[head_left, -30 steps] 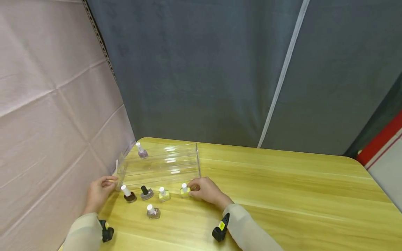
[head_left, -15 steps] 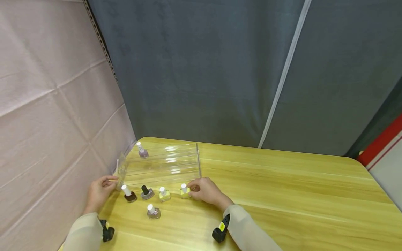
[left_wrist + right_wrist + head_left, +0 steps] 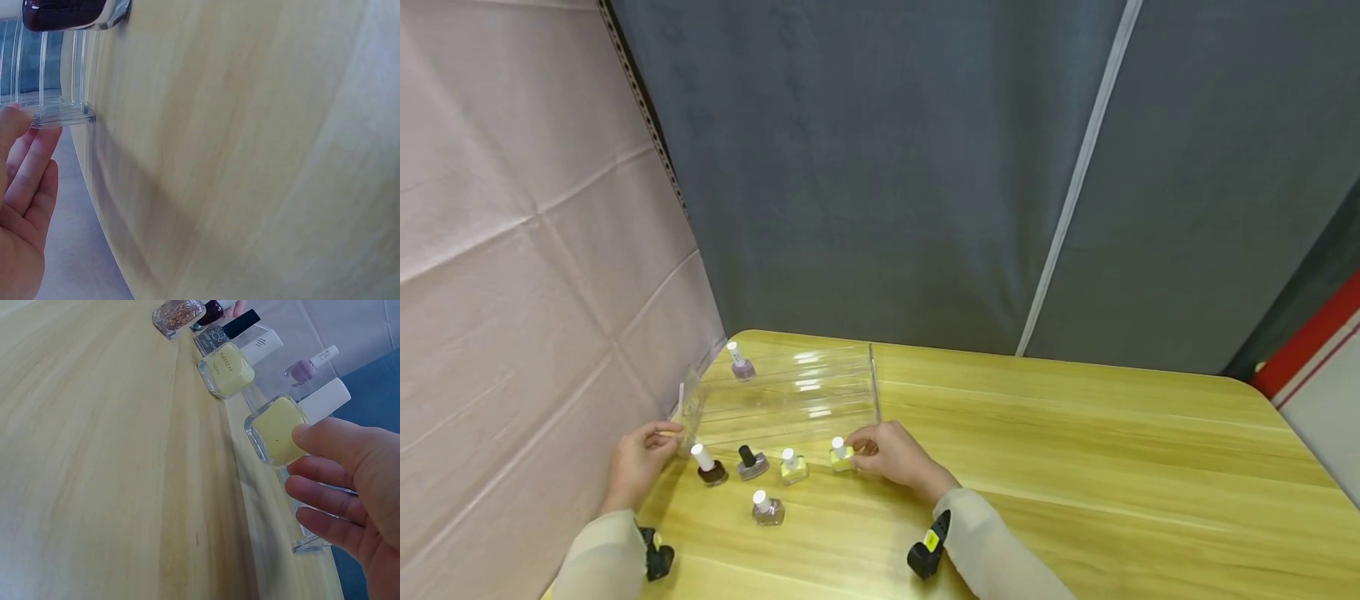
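— "Where is the yellow bottle point(image 3: 275, 434)?"
— "At the front right of a clear rack point(image 3: 873, 383), pinched in a person's right-hand grip point(image 3: 895, 456); whether its base touches anything cannot be told."
— "And the left-hand grip point(image 3: 636, 463)?"
— "It pinches the rack's left end."
— "What stands alongside?"
— "A second yellow bottle point(image 3: 793, 471), a black-capped bottle point(image 3: 754, 466) and a dark bottle point(image 3: 713, 475) line the rack's front, a glittery bottle point(image 3: 769, 512) nearer the person on the wooden tabletop point(image 3: 1112, 500). A lilac bottle point(image 3: 743, 368) stands at the rear left."
— "Behind?"
— "A dark curtain point(image 3: 887, 167); pale pink cloth point(image 3: 512, 292) hangs at left."
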`<state>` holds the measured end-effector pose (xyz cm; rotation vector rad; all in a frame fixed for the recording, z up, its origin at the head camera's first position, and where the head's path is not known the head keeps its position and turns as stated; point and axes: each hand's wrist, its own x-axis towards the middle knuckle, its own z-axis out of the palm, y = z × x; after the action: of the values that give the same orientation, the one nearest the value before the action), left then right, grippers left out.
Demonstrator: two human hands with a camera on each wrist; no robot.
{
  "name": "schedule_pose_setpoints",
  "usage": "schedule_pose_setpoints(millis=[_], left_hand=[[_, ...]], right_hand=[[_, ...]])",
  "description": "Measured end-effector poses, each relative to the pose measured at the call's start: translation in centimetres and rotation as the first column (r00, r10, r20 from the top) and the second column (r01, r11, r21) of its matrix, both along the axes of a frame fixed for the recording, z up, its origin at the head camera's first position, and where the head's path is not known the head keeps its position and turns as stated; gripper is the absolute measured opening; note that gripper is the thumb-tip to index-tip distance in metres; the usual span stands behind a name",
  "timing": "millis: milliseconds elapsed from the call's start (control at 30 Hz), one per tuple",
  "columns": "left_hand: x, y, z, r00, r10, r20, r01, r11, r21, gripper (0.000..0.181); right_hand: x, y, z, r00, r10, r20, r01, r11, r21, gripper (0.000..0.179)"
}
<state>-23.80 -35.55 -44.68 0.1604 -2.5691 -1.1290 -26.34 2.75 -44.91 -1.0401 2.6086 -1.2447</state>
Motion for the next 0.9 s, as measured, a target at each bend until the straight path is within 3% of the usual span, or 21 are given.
schedule_pose_setpoints(millis=[633,900], left_hand=[[0.2,0.2,0.3,1.000,0.004,-0.006,-0.004,1.000,0.014,0.018],[0.2,0.2,0.2,1.000,0.009,-0.009,-0.009,1.000,0.007,0.018]], right_hand=[[-0.8,-0.5,2.2,0.997,0.032,-0.072,-0.028,0.998,0.060,0.025],[-1.4,-0.5,3.0,0.999,0.033,-0.043,-0.032,0.999,0.041,0.027]])
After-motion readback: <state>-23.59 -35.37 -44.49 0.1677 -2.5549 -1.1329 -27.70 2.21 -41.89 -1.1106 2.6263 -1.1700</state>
